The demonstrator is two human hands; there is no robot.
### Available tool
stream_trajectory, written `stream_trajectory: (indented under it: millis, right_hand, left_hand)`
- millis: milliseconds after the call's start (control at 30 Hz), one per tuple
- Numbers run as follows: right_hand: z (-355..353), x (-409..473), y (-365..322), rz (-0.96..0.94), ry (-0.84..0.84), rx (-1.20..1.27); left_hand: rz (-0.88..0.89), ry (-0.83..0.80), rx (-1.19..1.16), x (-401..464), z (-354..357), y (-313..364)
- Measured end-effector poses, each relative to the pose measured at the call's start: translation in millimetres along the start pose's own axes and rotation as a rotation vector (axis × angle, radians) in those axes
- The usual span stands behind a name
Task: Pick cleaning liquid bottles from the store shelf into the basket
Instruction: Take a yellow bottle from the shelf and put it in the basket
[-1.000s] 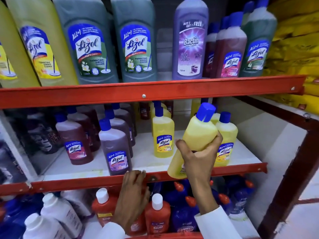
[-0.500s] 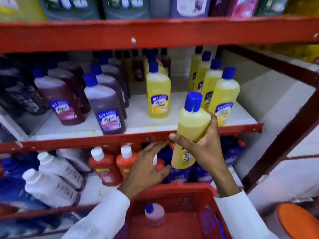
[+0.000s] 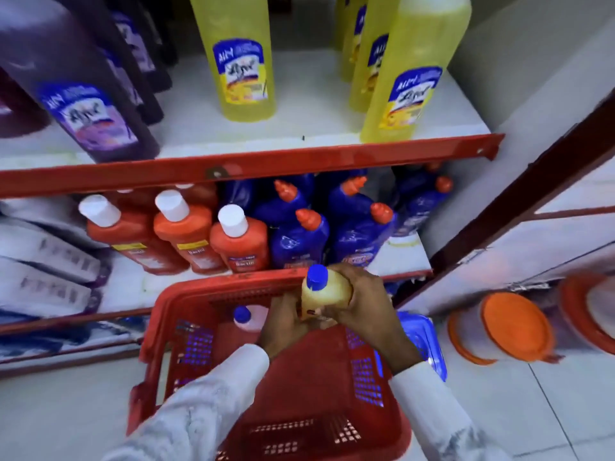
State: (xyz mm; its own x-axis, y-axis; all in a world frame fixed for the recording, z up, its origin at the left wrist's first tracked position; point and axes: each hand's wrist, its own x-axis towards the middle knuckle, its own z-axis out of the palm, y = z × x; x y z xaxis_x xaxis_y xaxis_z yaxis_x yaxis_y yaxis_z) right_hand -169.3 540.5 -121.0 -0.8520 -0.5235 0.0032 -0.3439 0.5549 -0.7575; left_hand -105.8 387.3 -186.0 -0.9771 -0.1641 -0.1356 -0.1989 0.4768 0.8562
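- Gripping a yellow cleaning liquid bottle (image 3: 327, 292) with a blue cap, the right hand (image 3: 362, 302) is wrapping its fingers around the bottle's shoulder, closed tight on it, above the far end of the red plastic basket (image 3: 299, 404).
- Pressing against the same bottle from nine o'clock, the left hand (image 3: 283, 322) is curling its fingers onto the lower body, so both hands are clamping the one bottle.
- Standing inside the basket at ten o'clock of the held bottle, a pink bottle (image 3: 249, 319) with a blue cap is showing just beside the left hand.
- Lining the upper shelf at twelve o'clock, yellow Lizol bottles (image 3: 239, 61) are sitting behind the red shelf rail (image 3: 253, 164), with purple Lizol bottles (image 3: 83, 94) at ten o'clock.
- Crowding the lower shelf, orange Bactin bottles (image 3: 186, 234) with white caps are standing beside blue angled-neck bottles (image 3: 299, 237).
- Resting on the floor at three o'clock, orange-lidded containers (image 3: 514, 327) are lying well apart from the basket, a blue lid (image 3: 422, 341) just beside it.
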Motion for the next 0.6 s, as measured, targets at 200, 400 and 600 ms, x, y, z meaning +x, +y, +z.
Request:
stream_trajectory:
  millis: [200,400,600]
  right_hand:
    - [55,8,48,0.187,-0.134,-0.201]
    - [106,22,97,0.269,-0.201,-0.194]
    - [95,21,81,0.275,-0.225,-0.167]
  left_hand:
    - [-0.283,-0.061,0.087,12,45,-73]
    - [-0.302,-0.022,0.057,17,52,-74]
    - [-0.245,-0.019,0.095,13,38,-69]
